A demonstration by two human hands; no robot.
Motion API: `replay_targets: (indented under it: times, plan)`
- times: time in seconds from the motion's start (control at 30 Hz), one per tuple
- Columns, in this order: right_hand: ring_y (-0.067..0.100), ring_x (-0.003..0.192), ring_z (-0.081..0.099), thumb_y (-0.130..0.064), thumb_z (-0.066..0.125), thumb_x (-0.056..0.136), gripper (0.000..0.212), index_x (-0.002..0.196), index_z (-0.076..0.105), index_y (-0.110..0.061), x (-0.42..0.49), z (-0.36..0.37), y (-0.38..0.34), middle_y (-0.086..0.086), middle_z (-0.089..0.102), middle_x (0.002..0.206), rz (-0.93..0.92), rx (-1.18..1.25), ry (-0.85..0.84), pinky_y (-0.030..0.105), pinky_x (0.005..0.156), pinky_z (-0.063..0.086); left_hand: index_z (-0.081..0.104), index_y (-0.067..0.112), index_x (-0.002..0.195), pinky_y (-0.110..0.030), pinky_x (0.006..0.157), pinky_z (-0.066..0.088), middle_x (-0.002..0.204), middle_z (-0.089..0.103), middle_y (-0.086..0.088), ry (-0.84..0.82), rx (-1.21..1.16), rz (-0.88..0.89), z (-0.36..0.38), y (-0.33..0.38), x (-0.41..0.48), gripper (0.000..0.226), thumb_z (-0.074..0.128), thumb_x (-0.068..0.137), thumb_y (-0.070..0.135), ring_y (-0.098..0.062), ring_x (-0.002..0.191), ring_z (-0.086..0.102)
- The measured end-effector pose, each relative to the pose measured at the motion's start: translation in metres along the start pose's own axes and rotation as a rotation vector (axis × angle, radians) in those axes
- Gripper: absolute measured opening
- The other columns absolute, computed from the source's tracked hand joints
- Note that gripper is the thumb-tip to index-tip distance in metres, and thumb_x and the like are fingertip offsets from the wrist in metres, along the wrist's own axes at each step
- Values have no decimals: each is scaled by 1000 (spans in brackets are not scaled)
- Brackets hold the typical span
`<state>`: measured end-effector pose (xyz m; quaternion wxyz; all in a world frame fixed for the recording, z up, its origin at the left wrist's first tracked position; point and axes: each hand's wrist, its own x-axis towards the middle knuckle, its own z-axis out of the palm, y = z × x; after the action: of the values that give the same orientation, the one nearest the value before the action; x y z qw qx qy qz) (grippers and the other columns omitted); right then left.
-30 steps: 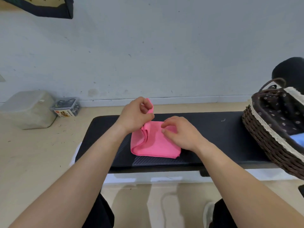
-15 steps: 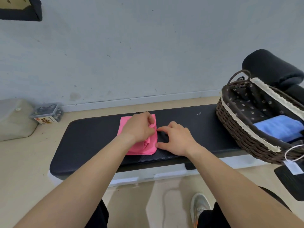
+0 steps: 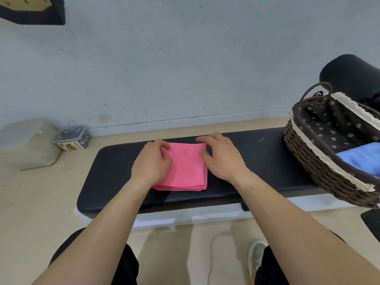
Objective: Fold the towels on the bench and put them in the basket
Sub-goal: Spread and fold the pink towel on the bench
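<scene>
Towel (image 3: 185, 167), pink, folded square; left hand (image 3: 151, 163), right hand (image 3: 222, 159) rest relaxed on edges.

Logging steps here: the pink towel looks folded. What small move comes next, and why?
Probably pinch the pink towel by its sides and lift it toward the basket: it lies as a neat square stack on the bench, with the left hand and right hand at its edges.

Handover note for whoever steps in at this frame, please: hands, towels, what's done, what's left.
Left hand: fingers curled at the left edge of the pink towel; grip unclear.
Right hand: relaxed, touching its right edge.
Done: pink towel lies folded square on the bench. Blue towel is already in the basket.
Left: move the pink towel into the basket.
</scene>
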<state>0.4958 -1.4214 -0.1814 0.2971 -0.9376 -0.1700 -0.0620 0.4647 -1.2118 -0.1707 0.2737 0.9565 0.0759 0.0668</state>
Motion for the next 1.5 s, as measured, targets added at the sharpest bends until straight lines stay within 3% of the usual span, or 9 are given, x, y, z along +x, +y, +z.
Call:
replay_targets:
  times: [0.17,0.4,0.57,0.73,0.93,1.07,1.2,1.33,1.5]
  plan:
    - [25,135,37,-42,56,91,54,143,47,-36,20,13,-17,-5,39,151,-52,-171,-129,48,107,37,57,13,87,-33,62,45,89,64,-1,-248,118,-201,-3,-23,-2,46,58,84,59,-19,77,62]
    - [19,136,44,-46,73,78,91,155,26,-33,41,18,-29,-6,43,152,-40,-61,-365,38,109,38,54,21,105,-30,70,48,100,65,0,-301,-315,-136,-18,-27,7,25,71,87,27,-17,90,64]
    - [15,128,49,-45,84,72,106,156,22,-26,40,12,-35,-5,48,144,105,109,-541,26,99,39,70,30,112,-28,82,57,103,75,6,-560,-425,69,-51,-49,26,26,75,88,21,-12,95,72]
    - [8,111,60,-30,88,71,73,135,53,-28,39,16,-35,-13,60,123,153,293,-560,23,91,48,66,29,129,-23,88,55,110,74,9,-642,-422,126,-42,-52,37,46,78,85,22,-6,102,69]
    - [-7,54,57,-16,83,79,34,110,67,-13,45,12,-21,-8,66,79,250,474,-538,9,45,37,59,27,127,-26,81,50,106,67,2,-438,-311,-37,-27,-68,52,60,82,75,48,-11,95,65]
    - [9,94,62,-29,81,78,52,126,60,-22,48,16,-18,-3,62,112,192,109,-258,26,77,48,61,24,122,-28,85,46,112,63,6,-216,-161,-53,-24,-69,45,39,74,86,35,-15,103,62]
    - [28,120,53,-34,51,85,52,135,57,-19,32,32,-50,4,55,135,-140,-238,-22,44,97,47,63,18,125,-38,94,48,124,61,0,137,88,257,-6,-39,14,35,51,92,25,-21,114,56]
    - [22,152,15,-39,20,97,64,157,23,-15,10,58,-51,5,16,165,-197,-413,-281,43,123,12,36,10,152,-41,121,24,157,38,-8,-30,387,374,29,-37,-14,61,19,97,30,-26,147,32]
    - [8,150,-19,-49,13,104,65,158,-10,-21,6,60,-31,-7,-21,164,-134,-404,-446,43,124,-7,1,16,159,-38,125,-3,167,-5,0,-220,367,275,31,-50,-18,66,12,103,49,-14,154,-7]
